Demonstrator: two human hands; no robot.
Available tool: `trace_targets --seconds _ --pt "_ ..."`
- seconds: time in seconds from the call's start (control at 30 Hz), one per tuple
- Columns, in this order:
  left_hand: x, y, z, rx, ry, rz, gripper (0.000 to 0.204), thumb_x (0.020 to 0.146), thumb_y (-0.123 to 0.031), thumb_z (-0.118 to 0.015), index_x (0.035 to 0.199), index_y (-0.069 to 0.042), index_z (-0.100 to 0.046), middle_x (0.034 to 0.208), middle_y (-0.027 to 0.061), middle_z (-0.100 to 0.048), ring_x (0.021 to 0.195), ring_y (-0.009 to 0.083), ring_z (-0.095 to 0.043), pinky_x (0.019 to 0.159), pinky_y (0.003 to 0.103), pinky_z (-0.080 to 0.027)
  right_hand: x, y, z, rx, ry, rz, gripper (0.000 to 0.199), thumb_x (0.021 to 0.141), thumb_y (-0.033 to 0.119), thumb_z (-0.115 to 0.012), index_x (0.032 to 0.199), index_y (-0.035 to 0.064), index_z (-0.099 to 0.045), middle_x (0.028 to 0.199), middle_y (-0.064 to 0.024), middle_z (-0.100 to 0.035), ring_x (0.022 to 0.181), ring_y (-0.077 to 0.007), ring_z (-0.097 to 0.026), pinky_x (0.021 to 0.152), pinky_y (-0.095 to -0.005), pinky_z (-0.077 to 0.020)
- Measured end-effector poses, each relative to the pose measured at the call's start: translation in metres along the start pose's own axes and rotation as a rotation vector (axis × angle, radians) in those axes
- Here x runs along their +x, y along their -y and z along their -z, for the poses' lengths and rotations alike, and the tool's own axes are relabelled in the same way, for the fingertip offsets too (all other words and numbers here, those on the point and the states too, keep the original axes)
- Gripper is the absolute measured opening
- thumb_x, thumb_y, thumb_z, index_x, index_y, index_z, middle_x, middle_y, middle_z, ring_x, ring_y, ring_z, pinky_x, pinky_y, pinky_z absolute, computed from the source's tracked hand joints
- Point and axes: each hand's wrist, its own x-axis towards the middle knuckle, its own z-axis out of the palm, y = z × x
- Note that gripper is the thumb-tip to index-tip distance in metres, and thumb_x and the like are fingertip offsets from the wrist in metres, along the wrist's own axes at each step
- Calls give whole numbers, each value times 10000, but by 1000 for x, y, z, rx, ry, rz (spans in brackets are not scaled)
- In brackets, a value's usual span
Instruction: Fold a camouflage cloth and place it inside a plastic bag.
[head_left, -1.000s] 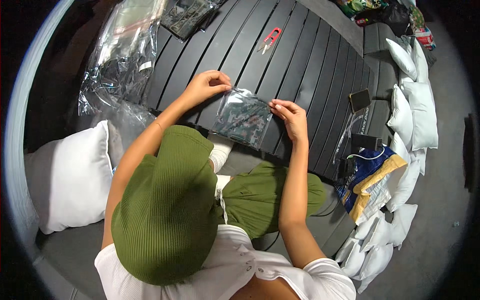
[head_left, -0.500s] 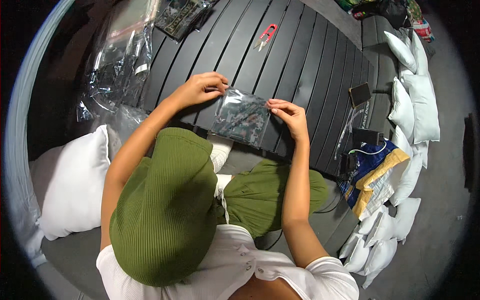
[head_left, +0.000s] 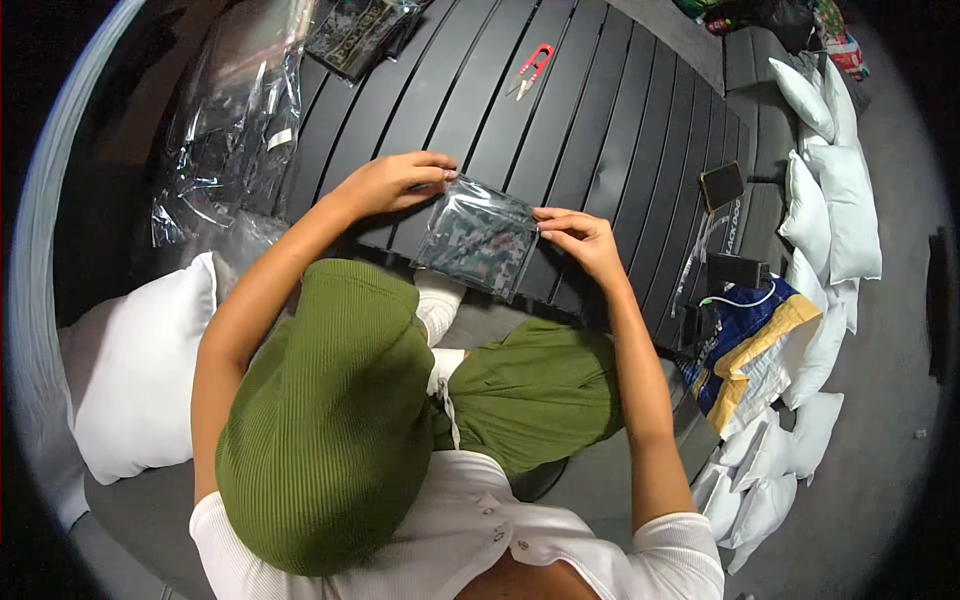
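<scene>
A: Since the earlier frame we've hardly shifted: the clear packet (head_left: 478,237) sits a touch lower over the dark slatted table (head_left: 620,130), and both our hands are at its upper edge as before.

B: From the head view, our left hand (head_left: 392,182) has its fingers drawn together, pinching the packet's top left corner. Our right hand (head_left: 580,240) does the same at the top right corner, fingertips closed on the plastic.

A: So the packet is stretched between the two hands, tilted, with something dark and patterned inside. It hangs just above the table edge, close to our green-clad knees (head_left: 530,390).

B: Beyond our left hand, further out on the table, we see a heap of crumpled clear bags (head_left: 235,130), and past that another filled packet (head_left: 360,30). Straight ahead of the hands, well apart, lie the red snips (head_left: 532,68).

A: Off to the right of our right hand there's a small dark square (head_left: 722,184), then a blue and yellow bag (head_left: 750,345) lower down, and a row of white pillows (head_left: 830,200). Left of our left forearm lies a big white cushion (head_left: 140,370).
</scene>
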Motion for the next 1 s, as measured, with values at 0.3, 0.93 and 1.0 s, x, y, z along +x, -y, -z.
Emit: trace_targets --seconds 0.3,0.93,1.0 --pt "-4 0 -4 57 -3 -39 247 787 -115 -607 1031 -94 -575 1164 64 -545 925 274 -584 757 339 -497 -6 -6 -5 -197 -14 154 156 748 -35 -621 887 7 -677 1031 -128 -633 932 -182 -604 813 -280 -478" --pt "-7 -2 -3 362 127 -94 194 748 -77 -581 938 -110 -592 1221 88 -516 965 224 -601 724 299 -523 -28 8 -28 -1005 -13 560 438 674 -90 -527 1098 10 -566 1211 -105 -529 1130 -233 -501 970 -382 -382" --pt "-9 -1 -6 360 39 -151 177 750 -95 -578 926 -110 -581 1193 87 -523 965 234 -592 708 311 -521 -34 11 -32 -962 14 471 459 678 -97 -516 1120 21 -556 1241 -107 -506 1164 -232 -471 999 -388 -341"
